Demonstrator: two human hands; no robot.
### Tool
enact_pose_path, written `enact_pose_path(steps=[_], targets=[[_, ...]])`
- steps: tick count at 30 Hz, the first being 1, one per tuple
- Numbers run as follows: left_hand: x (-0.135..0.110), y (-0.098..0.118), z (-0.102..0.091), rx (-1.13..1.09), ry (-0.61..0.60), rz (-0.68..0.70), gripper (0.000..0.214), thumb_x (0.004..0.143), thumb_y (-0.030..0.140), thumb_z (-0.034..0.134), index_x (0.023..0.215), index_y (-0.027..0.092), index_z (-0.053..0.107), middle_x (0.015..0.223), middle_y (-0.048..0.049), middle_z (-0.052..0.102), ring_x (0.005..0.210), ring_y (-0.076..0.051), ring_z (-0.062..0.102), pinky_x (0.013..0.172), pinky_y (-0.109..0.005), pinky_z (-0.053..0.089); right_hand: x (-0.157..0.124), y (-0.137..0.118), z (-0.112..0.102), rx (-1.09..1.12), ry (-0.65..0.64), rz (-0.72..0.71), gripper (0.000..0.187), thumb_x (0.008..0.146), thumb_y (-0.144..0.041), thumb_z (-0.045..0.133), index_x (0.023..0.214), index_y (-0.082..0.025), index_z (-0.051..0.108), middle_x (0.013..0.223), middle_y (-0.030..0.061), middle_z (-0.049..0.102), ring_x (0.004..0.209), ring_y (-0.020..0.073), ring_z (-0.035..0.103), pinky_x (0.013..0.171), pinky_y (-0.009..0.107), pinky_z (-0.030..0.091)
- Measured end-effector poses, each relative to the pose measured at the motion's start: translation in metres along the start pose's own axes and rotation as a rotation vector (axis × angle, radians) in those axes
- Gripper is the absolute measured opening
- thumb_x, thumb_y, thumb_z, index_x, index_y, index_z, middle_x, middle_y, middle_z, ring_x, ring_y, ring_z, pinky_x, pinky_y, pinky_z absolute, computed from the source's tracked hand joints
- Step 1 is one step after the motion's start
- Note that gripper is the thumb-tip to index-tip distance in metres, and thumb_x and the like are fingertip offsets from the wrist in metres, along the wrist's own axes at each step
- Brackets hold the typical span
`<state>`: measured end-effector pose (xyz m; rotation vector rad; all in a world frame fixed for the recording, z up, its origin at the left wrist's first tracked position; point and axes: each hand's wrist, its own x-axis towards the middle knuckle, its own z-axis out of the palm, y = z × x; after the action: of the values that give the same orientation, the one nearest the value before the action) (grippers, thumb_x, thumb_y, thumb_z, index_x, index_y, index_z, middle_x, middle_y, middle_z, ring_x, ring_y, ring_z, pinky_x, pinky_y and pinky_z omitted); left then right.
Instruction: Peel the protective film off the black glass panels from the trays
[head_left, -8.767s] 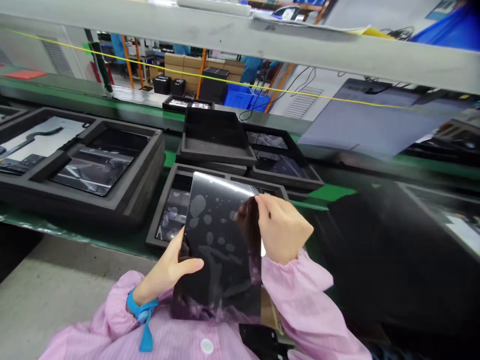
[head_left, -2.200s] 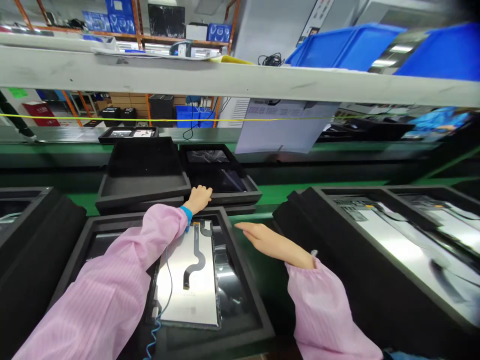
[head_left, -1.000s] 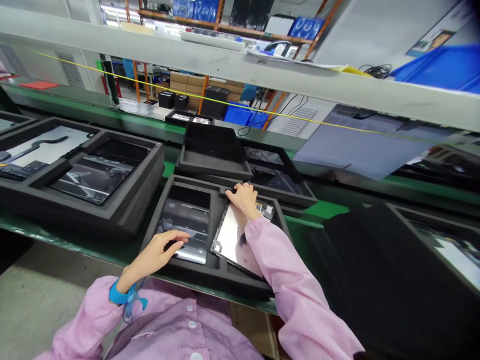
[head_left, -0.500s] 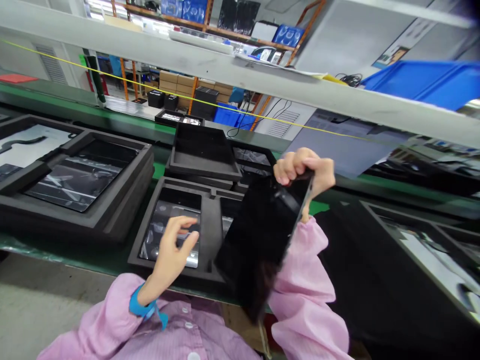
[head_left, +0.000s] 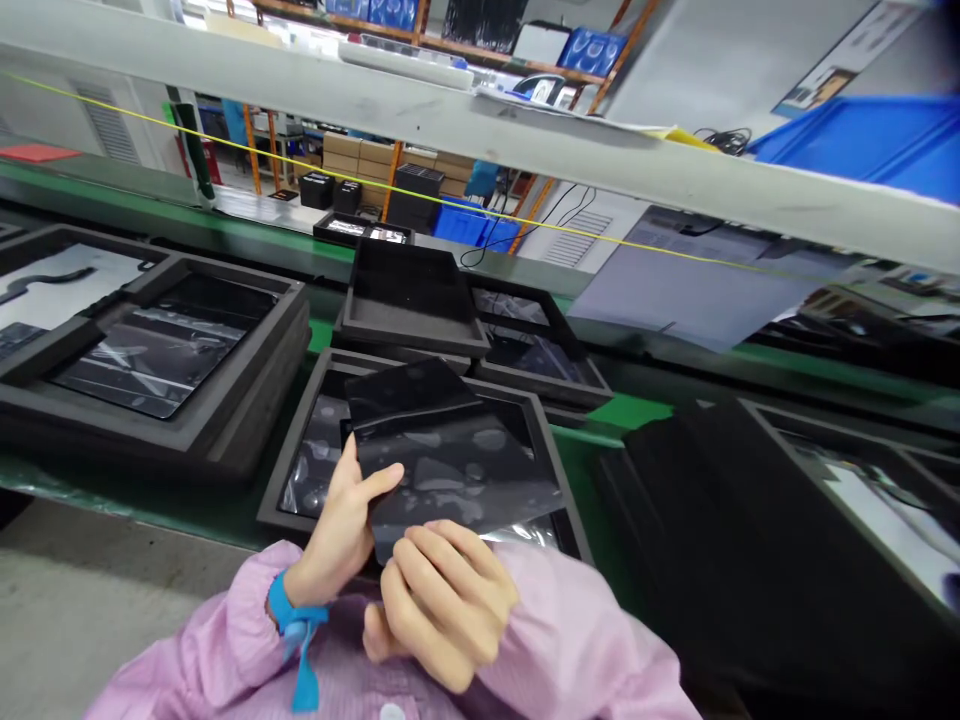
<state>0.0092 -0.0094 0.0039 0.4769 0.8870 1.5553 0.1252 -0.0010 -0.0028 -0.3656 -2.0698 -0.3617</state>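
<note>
A glossy dark tablet screen panel (head_left: 457,460) lies tilted above a black foam tray (head_left: 553,440), with blotchy marks across its face. My left hand (head_left: 341,520) grips its left edge, thumb on the face and fingers partly behind. By the panel's lower edge is my right hand (head_left: 446,600), its back towards me and fingers curled; what they hold, if anything, is hidden. Under the raised panel, another dark panel (head_left: 311,450) shows in the tray's left compartment. A blue band (head_left: 289,610) circles my left wrist.
Stacked foam trays (head_left: 217,400) with panels stand at the left. Behind the working tray sit a shallow black tray (head_left: 416,300) and a two-compartment tray (head_left: 540,350). Black stacked trays (head_left: 720,520) rise at the right. A pale beam (head_left: 420,110) crosses above the green bench.
The panel has swung from upright in my right hand to a flatter tilt over the tray. My left hand has taken its left edge; my right hand has come down to the lower edge.
</note>
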Motion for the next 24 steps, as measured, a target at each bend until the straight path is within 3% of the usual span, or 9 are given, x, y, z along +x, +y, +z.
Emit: enact_pose_path(steps=[2,4,6,9,11,14,18,21,24], targets=[[0.006,-0.001,-0.016,0.069,-0.016,0.02,0.079,0.069,0.014,0.072,0.14,0.021,0.038,0.129,-0.0052,0.062,0.125,-0.025,0.053,0.1,-0.033,0.045,0.01,0.015,-0.007,-0.086,0.062,0.156,0.019,0.086,-0.023,0.047,0.071,-0.021,0.058,0.062,0.0017,0.063,0.059,0.0136,0.057,0.058,0.028,0.043],[0.006,-0.003,-0.029,0.137,-0.085,0.016,0.082,0.068,0.015,0.074,0.142,0.021,0.038,0.134,-0.0054,0.059,0.13,-0.026,0.048,0.102,-0.032,0.044,0.015,0.054,-0.011,-0.169,-0.05,0.536,0.02,0.088,-0.026,0.049,0.074,-0.019,0.061,0.068,0.0032,0.067,0.063,0.0139,0.06,0.061,0.027,0.042],[0.001,-0.005,-0.037,0.191,-0.165,0.012,0.083,0.069,0.018,0.075,0.143,0.022,0.038,0.139,-0.0058,0.054,0.134,-0.027,0.043,0.107,-0.033,0.039,0.014,0.099,-0.01,-0.094,-0.197,0.907,0.032,0.089,-0.043,0.046,0.082,-0.018,0.065,0.074,0.0041,0.068,0.066,0.0163,0.061,0.062,0.027,0.041],[-0.011,-0.006,-0.037,0.255,-0.25,0.024,0.084,0.072,0.023,0.074,0.146,0.023,0.035,0.144,-0.007,0.05,0.135,-0.029,0.041,0.112,-0.038,0.034,0.007,0.144,-0.005,0.071,-0.322,1.087,0.052,0.087,-0.059,0.039,0.068,-0.016,0.062,0.062,0.0038,0.063,0.06,0.0168,0.058,0.058,0.027,0.039],[-0.017,-0.006,-0.034,0.299,-0.266,0.023,0.084,0.073,0.025,0.074,0.147,0.024,0.033,0.145,-0.0081,0.049,0.135,-0.03,0.042,0.113,-0.04,0.033,0.003,0.149,-0.002,0.058,-0.327,1.092,0.055,0.086,-0.061,0.039,0.061,-0.016,0.059,0.057,0.0036,0.06,0.058,0.0167,0.056,0.057,0.027,0.038],[-0.02,-0.006,-0.033,0.335,-0.267,0.015,0.085,0.074,0.025,0.074,0.148,0.023,0.032,0.144,-0.0092,0.049,0.135,-0.03,0.042,0.111,-0.04,0.035,0.001,0.133,-0.003,-0.223,-0.337,1.042,0.046,0.089,-0.05,0.042,0.068,-0.016,0.063,0.065,0.0079,0.065,0.063,0.0201,0.06,0.062,0.03,0.04],[-0.02,-0.006,-0.033,0.343,-0.254,0.017,0.087,0.074,0.026,0.074,0.149,0.021,0.029,0.145,-0.0114,0.049,0.132,-0.03,0.045,0.109,-0.04,0.038,0.0,0.103,-0.007,-0.513,-0.304,0.698,0.032,0.093,-0.022,0.039,0.084,-0.016,0.068,0.099,0.0137,0.071,0.091,0.0266,0.066,0.083,0.041,0.046],[-0.02,-0.003,-0.035,0.34,-0.224,0.048,0.088,0.075,0.026,0.073,0.149,0.019,0.027,0.146,-0.0116,0.047,0.135,-0.03,0.041,0.111,-0.039,0.037,-0.004,0.086,-0.017,-0.277,-0.172,0.352,0.019,0.088,-0.016,0.051,0.084,-0.023,0.068,0.12,0.0061,0.066,0.12,0.0279,0.056,0.105,0.052,0.037],[-0.023,0.003,-0.037,0.347,-0.204,0.088,0.086,0.077,0.024,0.072,0.15,0.022,0.026,0.15,-0.0074,0.042,0.143,-0.029,0.029,0.114,-0.038,0.034,-0.016,0.078,-0.034,0.242,-0.115,0.206,0.017,0.081,-0.014,0.055,0.082,-0.026,0.067,0.122,0.0019,0.064,0.126,0.0293,0.05,0.105,0.058,0.039]])
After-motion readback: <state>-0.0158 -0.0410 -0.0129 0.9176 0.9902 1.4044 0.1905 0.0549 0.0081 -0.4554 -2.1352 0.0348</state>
